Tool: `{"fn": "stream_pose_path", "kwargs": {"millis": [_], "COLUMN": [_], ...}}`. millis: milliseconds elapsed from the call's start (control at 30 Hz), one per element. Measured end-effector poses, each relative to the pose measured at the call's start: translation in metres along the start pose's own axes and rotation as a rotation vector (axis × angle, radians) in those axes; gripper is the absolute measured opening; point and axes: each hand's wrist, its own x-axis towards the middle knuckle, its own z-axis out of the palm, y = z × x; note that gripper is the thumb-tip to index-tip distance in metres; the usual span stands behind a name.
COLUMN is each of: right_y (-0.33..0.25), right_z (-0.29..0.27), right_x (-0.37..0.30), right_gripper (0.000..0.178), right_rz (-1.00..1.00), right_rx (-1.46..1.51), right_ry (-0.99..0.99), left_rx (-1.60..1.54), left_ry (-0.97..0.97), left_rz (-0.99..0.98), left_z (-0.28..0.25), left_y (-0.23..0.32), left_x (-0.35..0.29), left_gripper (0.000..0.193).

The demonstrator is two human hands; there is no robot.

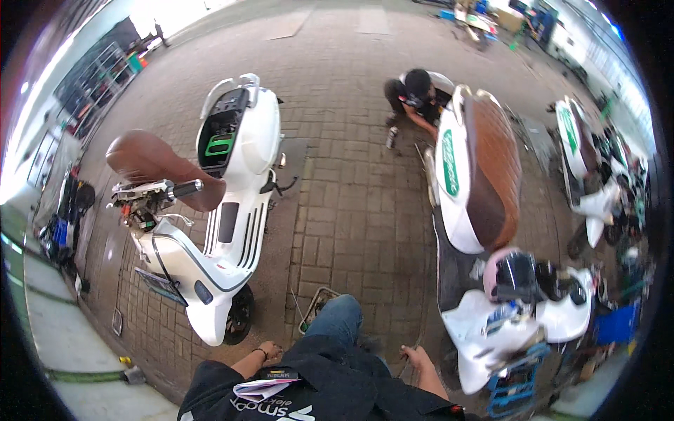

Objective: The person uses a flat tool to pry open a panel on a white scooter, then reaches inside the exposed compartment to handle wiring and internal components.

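My left hand (pixel 269 349), with a dark band at the wrist, rests against my jeans-clad thigh (pixel 337 319); its fingers are tucked out of sight. Lower right, my right hand (pixel 418 359) is closed around a thin dark rod-like tool (pixel 413 345), next to the front of a white scooter (pixel 484 323). That scooter has a long brown seat (pixel 495 175) and a green sticker on its side. A small tray (pixel 317 306) of tools lies on the paving just ahead of my knee.
A second white scooter (pixel 232 231) stands on the left with its brown seat (pixel 151 165) raised and its compartment open. A crouching person (pixel 414 95) works behind the right scooter, with a spray can (pixel 392 137) nearby. A third white scooter (pixel 583 154) stands at far right.
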Motion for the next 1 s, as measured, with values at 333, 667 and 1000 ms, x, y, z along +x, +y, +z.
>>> {"fn": "stream_pose_path", "kwargs": {"millis": [333, 667, 1000], "right_y": [-0.332, -0.782, -1.137], "right_z": [-0.016, 0.061, 0.210], "right_x": [0.206, 0.119, 0.061], "right_gripper": [0.038, 0.033, 0.052], "right_rz": [-0.576, -0.942, -1.632], "right_rx": [0.060, 0.007, -0.533], "right_ry": [0.070, -0.097, -0.500], "left_rx": [-0.425, -1.106, -1.358], "left_ry": [0.299, 0.911, 0.777], "left_rz": [-0.454, -0.269, -0.851], "left_z": [-0.155, -0.454, -0.403], "left_y": [0.126, 0.159, 0.159], "left_x": [0.111, 0.111, 0.183], "left_gripper": [0.063, 0.038, 0.046]}}
